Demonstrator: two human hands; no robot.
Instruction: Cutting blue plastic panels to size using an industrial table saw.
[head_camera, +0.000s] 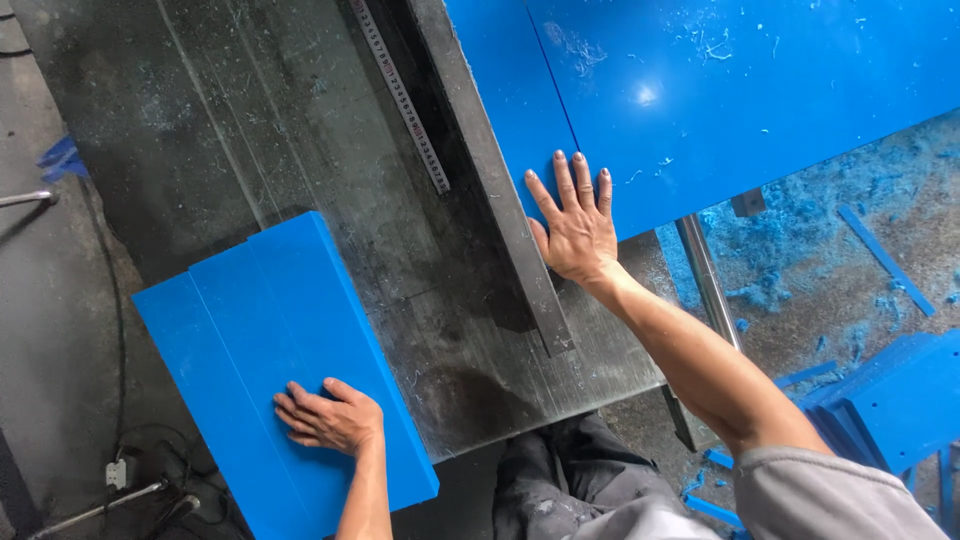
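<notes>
Here, right hand (577, 232) at sheet (740, 90) edge.

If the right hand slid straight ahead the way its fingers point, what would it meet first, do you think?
Probably nothing solid: the right hand lies flat on the large blue sheet, fingers pointing up along it. Only the thin cut line and scattered blue shavings lie ahead.

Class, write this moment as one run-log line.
left hand: flat on stacked blue plastic strips | right hand: flat on large blue plastic sheet | metal fence between

A scratched dark metal table (300, 130) stands over a concrete floor (880, 250) littered with blue shavings (790, 230).
</notes>
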